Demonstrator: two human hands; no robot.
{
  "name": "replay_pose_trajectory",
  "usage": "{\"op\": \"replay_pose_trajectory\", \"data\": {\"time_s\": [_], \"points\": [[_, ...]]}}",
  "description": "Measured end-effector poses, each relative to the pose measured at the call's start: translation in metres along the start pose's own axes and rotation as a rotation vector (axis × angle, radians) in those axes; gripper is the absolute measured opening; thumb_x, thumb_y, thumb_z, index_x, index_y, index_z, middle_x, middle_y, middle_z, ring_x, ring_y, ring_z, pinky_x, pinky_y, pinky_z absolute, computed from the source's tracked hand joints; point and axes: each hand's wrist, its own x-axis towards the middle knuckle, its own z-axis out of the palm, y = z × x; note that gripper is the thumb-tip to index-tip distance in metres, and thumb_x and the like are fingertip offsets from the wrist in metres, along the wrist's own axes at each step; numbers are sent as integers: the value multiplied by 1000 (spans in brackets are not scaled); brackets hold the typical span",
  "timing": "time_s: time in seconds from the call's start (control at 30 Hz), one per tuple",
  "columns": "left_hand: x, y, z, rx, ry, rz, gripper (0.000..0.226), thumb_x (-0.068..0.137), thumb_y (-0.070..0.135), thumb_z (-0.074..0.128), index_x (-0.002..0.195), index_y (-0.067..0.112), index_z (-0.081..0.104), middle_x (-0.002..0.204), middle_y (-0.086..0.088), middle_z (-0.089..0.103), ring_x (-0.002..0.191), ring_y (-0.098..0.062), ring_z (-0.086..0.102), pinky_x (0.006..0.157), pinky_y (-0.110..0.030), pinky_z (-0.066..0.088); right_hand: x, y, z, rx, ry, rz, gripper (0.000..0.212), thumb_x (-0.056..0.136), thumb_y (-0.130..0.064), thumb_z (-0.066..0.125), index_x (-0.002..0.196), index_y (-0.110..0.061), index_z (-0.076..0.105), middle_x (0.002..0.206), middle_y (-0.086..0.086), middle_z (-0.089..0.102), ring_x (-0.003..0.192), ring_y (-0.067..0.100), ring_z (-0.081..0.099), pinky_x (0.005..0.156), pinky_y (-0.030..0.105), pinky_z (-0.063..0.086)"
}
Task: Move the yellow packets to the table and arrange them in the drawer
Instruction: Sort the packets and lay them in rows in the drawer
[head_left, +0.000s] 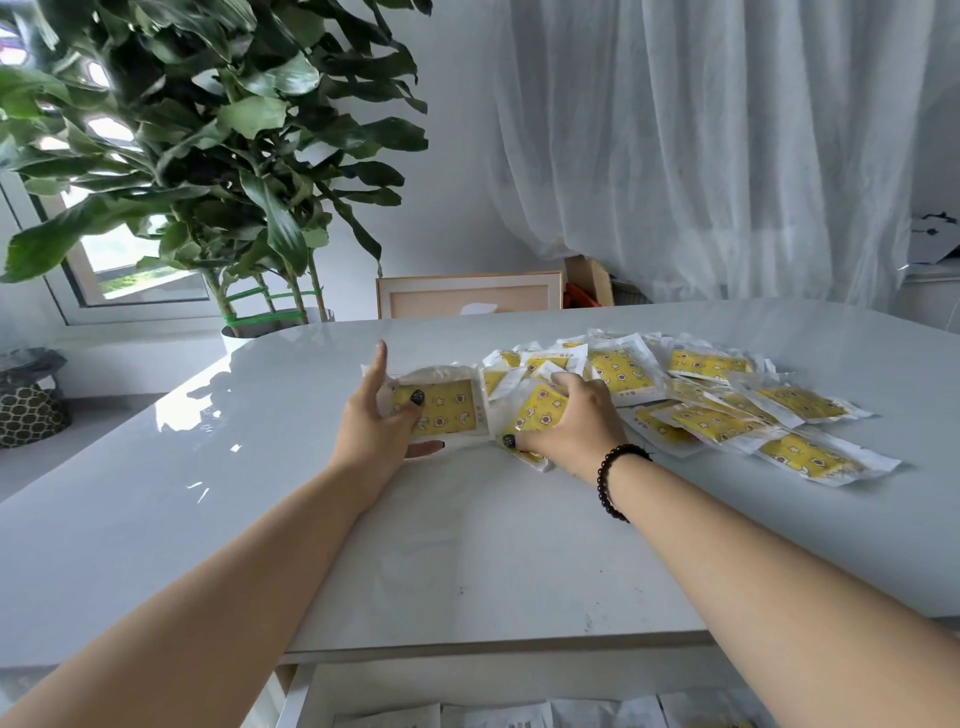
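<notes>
Several yellow packets in clear white-edged wrappers lie scattered in a pile (717, 395) on the white table (260, 467). My left hand (374, 426) grips a small stack of packets (441, 410) at the pile's left end, thumb on top, fingers along its left and near sides. My right hand (571, 421), with a dark bead bracelet on the wrist, presses down on another packet (540, 410) just right of the stack, fingers curled over it. Below the table's near edge an open drawer (311, 691) holds a row of packets (519, 714), mostly cut off by the frame.
A large potted plant (208, 156) stands at the table's far left corner. Beyond the table are a framed panel (467, 296) and white curtains (727, 156). A patterned basket (26, 405) sits on the floor at the left.
</notes>
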Motion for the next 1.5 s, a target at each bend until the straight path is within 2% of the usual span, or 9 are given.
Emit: {"op": "replay_pose_trajectory", "data": {"time_s": [0.2, 0.33, 0.5, 0.6, 0.7, 0.93, 1.07, 1.27, 1.5], "points": [[2, 2, -3, -61, 84, 10, 92, 94, -6, 49, 144, 58, 5, 131, -4, 44, 88, -19, 67, 57, -31, 59, 0, 1, -5, 361, 159, -2, 57, 70, -16, 80, 120, -23, 54, 104, -2, 61, 87, 16, 57, 62, 14, 43], [-2, 3, 0, 17, 16, 67, 93, 95, -6, 45, 142, 59, -1, 120, -2, 49, 85, -21, 68, 57, -31, 60, 1, 1, -4, 573, 196, -31, 25, 76, -12, 75, 97, -12, 61, 91, 6, 69, 83, 21, 64, 74, 31, 53], [-9, 6, 8, 244, -112, 161, 99, 93, -6, 44, 121, 79, 3, 110, 4, 53, 93, -28, 65, 54, -36, 59, 5, 4, -1, 787, 112, 62, 31, 77, -10, 73, 104, -16, 57, 101, 4, 69, 94, 19, 67, 86, 35, 54], [-7, 1, 11, 283, -208, 128, 71, 94, -6, 42, 123, 59, 44, 125, -5, 55, 92, -24, 65, 57, -34, 60, 6, 2, 1, 1065, -22, 130, 34, 75, 8, 65, 102, -11, 57, 99, 11, 67, 94, 27, 66, 87, 50, 53], [-9, 3, 11, 162, -219, 34, 48, 96, -8, 39, 118, 27, 62, 113, -8, 63, 78, -18, 68, 54, -32, 59, 1, -2, -1, 1219, -226, 147, 37, 82, 21, 51, 110, -3, 55, 95, 14, 64, 91, 30, 63, 80, 46, 54], [-9, 9, 5, -57, -219, -103, 30, 91, -5, 41, 93, 10, 66, 87, -16, 65, 66, -30, 66, 49, -36, 56, 0, -3, 4, 1118, -172, 135, 28, 80, 16, 61, 84, -12, 56, 84, 8, 67, 81, 25, 66, 77, 42, 54], [-10, 7, 4, 23, -283, -47, 14, 75, 4, 69, 86, 11, 65, 79, -8, 69, 66, -24, 69, 53, -33, 57, -1, -3, 5, 1058, -97, 106, 27, 77, 11, 68, 81, -13, 56, 87, 9, 68, 88, 30, 67, 84, 51, 54], [-10, 4, 4, 104, -250, -12, 19, 77, -10, 70, 82, 6, 60, 77, -8, 69, 62, -17, 69, 55, -31, 59, -3, -10, 0, 1319, -166, 150, 29, 80, 18, 58, 84, -10, 56, 86, 10, 67, 76, 22, 68, 60, 33, 59], [-9, 3, 2, 63, -276, -10, 23, 58, 18, 81, 68, 6, 65, 71, -9, 70, 65, -20, 66, 63, -26, 55, -1, -9, -1, 1550, -231, 207, 28, 82, 18, 55, 96, -7, 60, 93, 14, 69, 79, 23, 71, 71, 38, 60]]}}
